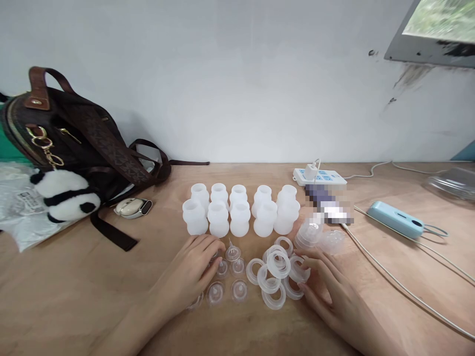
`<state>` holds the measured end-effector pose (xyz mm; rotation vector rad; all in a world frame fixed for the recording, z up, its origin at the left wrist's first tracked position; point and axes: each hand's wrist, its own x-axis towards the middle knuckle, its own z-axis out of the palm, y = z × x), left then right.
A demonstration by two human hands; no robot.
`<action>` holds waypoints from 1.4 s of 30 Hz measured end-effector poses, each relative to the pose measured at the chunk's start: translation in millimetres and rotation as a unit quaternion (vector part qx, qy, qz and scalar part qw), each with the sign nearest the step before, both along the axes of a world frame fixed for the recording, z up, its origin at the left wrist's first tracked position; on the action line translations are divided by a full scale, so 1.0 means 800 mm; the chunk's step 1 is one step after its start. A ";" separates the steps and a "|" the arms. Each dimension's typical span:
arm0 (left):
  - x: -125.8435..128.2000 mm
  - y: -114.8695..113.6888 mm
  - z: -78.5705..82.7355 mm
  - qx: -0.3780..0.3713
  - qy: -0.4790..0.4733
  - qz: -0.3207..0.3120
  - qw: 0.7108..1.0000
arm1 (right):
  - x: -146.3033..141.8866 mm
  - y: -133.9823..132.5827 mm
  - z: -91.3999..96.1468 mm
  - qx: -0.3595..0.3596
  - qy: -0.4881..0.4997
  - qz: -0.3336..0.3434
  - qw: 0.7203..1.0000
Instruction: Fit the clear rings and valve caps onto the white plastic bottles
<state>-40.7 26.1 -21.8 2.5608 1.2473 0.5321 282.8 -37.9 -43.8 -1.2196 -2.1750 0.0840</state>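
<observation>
Several white, waisted bottles [239,220] stand upright in two rows at the middle of the table. In front of them lie several clear silicone nipples [239,290], most of them with the tip up. My left hand [200,264] is bent over the left-hand ones, its thumb and fingers closed about a nipple that they largely hide. Right of the nipples is a loose pile of translucent collar rings [278,263]. At the pile's right edge, my right hand [330,287] has a ring [300,269] between its thumb and fingers.
Clear dome caps [309,232] lie behind my right hand. Farther right are a white power strip [326,177], a blurred-out device [328,205], a cable and a light-blue device [396,219]. A brown backpack [74,133], panda plush [67,197] and wristwatch [132,207] are at left.
</observation>
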 end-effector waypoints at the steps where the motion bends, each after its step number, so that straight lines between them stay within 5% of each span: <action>1: 0.000 0.000 0.000 0.000 0.000 0.000 1.000 | 0.000 0.000 0.001 0.002 0.003 -0.001 1.000; 28: -0.005 0.003 0.014 0.031 -0.068 0.038 0.996 | -0.001 -0.003 0.001 0.033 0.047 -0.010 0.998; 36: -0.009 0.000 0.025 0.133 -0.128 0.053 0.981 | 0.003 -0.002 -0.001 0.062 0.069 -0.028 0.995; 42: -0.011 -0.025 0.046 0.255 -0.212 0.039 0.943 | -0.015 -0.010 0.027 0.132 0.085 0.024 0.987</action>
